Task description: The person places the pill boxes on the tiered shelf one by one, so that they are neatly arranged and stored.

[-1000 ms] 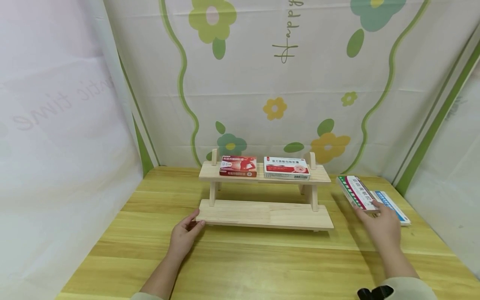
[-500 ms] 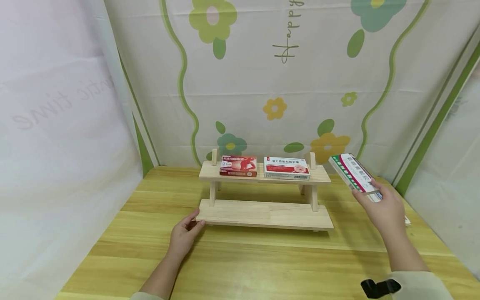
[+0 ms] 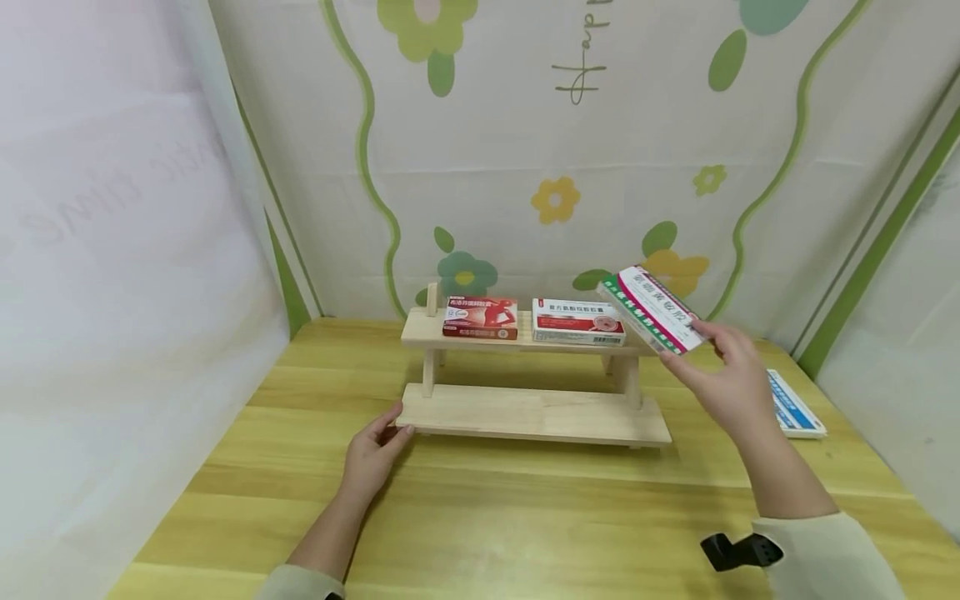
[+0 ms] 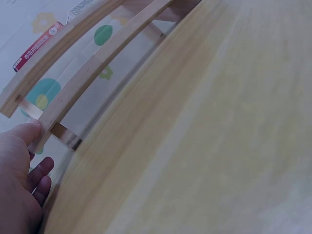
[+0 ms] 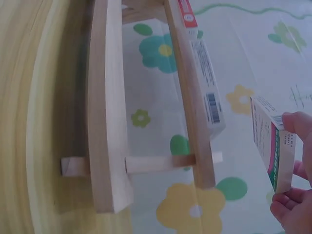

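Observation:
A two-tier wooden shelf (image 3: 532, 414) stands on the table. My left hand (image 3: 372, 454) pinches the left end of its lower board; in the left wrist view the thumb (image 4: 27, 132) lies against that end. Held up by my right hand (image 3: 723, 379) is a white medicine box (image 3: 660, 308) with green and magenta stripes, tilted, near the upper board's right end. The right wrist view shows this box between thumb and fingers, apart from the shelf. On the upper board lie a red medicine box (image 3: 480, 317) and a white-and-red medicine box (image 3: 578, 322), side by side.
A blue-and-white box (image 3: 795, 406) lies on the table (image 3: 525, 525) at the right, partly behind my right forearm. Short pegs (image 3: 432, 299) rise at the upper board's back. A flowered cloth (image 3: 480, 142) hangs behind, with cloth walls on both sides.
My right hand has lifted the striped medicine box off the right side and carried it up and left to the upper board. My left hand stays on the shelf. The head view has tilted slightly.

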The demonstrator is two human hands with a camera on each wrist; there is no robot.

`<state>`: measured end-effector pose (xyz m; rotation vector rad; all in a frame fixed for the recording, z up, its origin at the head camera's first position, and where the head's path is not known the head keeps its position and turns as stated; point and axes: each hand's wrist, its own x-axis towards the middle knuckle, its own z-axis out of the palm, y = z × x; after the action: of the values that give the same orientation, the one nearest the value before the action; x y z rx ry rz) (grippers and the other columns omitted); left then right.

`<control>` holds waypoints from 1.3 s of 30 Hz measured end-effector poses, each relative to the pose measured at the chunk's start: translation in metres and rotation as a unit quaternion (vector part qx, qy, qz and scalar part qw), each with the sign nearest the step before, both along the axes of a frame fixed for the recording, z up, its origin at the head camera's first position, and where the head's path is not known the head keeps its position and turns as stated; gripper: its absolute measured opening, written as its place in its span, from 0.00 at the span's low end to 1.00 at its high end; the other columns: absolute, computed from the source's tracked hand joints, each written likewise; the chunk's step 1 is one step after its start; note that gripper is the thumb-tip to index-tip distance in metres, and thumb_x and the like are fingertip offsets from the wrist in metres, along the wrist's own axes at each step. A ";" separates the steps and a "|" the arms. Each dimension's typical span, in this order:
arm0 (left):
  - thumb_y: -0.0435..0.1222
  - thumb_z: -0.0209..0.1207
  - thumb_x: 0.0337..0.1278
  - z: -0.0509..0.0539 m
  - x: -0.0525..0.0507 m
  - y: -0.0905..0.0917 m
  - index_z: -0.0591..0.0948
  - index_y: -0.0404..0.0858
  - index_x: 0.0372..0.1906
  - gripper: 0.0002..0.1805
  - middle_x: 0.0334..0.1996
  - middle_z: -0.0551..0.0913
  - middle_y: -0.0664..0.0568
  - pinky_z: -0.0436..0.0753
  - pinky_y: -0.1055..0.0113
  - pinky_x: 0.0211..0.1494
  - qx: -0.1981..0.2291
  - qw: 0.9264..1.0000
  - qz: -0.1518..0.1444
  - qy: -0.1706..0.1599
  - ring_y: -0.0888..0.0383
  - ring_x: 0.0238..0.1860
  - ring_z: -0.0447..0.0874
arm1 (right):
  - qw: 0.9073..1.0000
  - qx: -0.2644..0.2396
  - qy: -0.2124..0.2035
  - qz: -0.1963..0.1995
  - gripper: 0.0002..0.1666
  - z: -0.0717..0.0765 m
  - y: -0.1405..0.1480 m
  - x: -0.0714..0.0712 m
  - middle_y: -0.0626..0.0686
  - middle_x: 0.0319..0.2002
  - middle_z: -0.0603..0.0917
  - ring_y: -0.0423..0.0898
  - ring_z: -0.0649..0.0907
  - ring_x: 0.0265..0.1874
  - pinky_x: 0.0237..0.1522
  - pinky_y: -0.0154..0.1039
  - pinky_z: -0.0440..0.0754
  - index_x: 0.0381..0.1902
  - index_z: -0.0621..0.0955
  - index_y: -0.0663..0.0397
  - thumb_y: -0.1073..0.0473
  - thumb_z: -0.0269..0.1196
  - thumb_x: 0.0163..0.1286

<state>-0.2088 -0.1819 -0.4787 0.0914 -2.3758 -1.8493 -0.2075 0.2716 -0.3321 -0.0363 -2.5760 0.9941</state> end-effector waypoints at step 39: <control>0.37 0.64 0.61 -0.001 -0.002 -0.001 0.75 0.38 0.65 0.27 0.66 0.75 0.50 0.78 0.81 0.46 -0.013 1.000 0.010 -0.003 0.57 0.51 0.80 | 0.971 0.022 -0.049 0.234 0.39 -0.026 -0.129 -0.002 0.53 0.68 0.70 0.59 0.71 0.65 0.60 0.64 0.74 0.65 0.75 0.43 0.42 0.73 0.56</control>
<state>-0.2109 -0.1827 -0.4793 0.1184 -2.3936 -1.8124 -0.2097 0.1426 -0.3585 0.5733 -2.7589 1.1121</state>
